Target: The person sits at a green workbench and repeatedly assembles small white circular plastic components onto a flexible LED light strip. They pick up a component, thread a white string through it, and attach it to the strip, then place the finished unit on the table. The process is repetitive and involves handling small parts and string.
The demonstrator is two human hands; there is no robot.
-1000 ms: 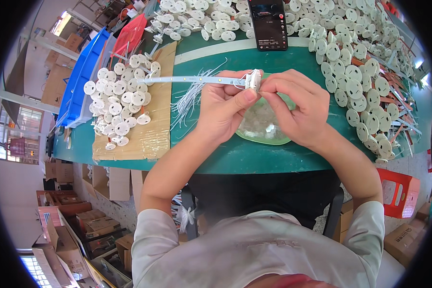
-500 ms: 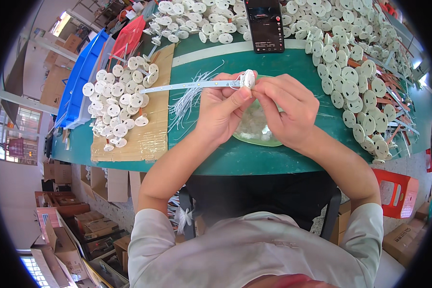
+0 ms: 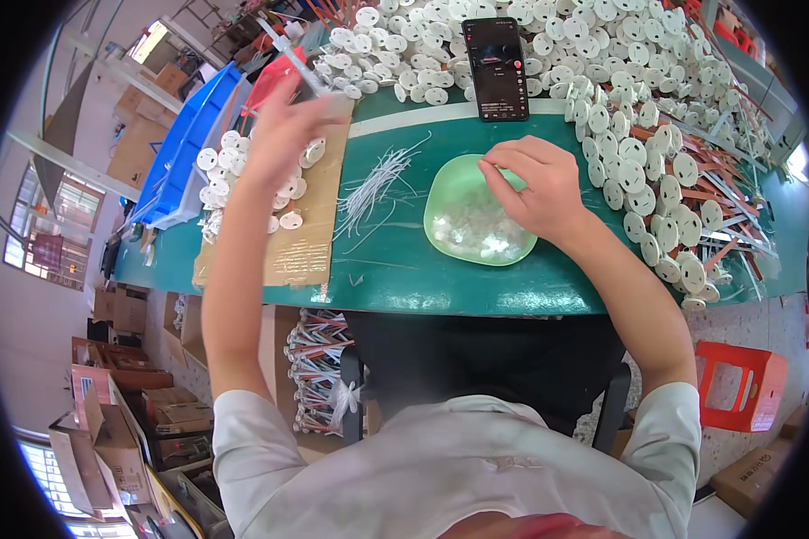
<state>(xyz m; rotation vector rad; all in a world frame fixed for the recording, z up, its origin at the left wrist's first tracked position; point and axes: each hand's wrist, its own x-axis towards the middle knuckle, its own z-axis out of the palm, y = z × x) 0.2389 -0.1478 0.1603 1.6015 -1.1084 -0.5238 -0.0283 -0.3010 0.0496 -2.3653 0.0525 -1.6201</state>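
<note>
Head: 1 phone (image 3: pixel 497 72), left hand (image 3: pixel 292 130) (blurred), right hand (image 3: pixel 539 187) over 1 bowl (image 3: pixel 452 180).

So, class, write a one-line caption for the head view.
Left hand blurred by white discs on cardboard, right hand at a green bowl, phone beyond.

We count two hands (left hand (image 3: pixel 289 130), right hand (image 3: pixel 541 184)), one phone (image 3: pixel 499 72) at the far side, one bowl (image 3: pixel 463 172) and, at left, one cardboard sheet (image 3: pixel 298 256), one blue tray (image 3: pixel 180 151) and one red basket (image 3: pixel 268 83); discs (image 3: pixel 632 171) and strands (image 3: pixel 373 190) we find too many to number.
</note>
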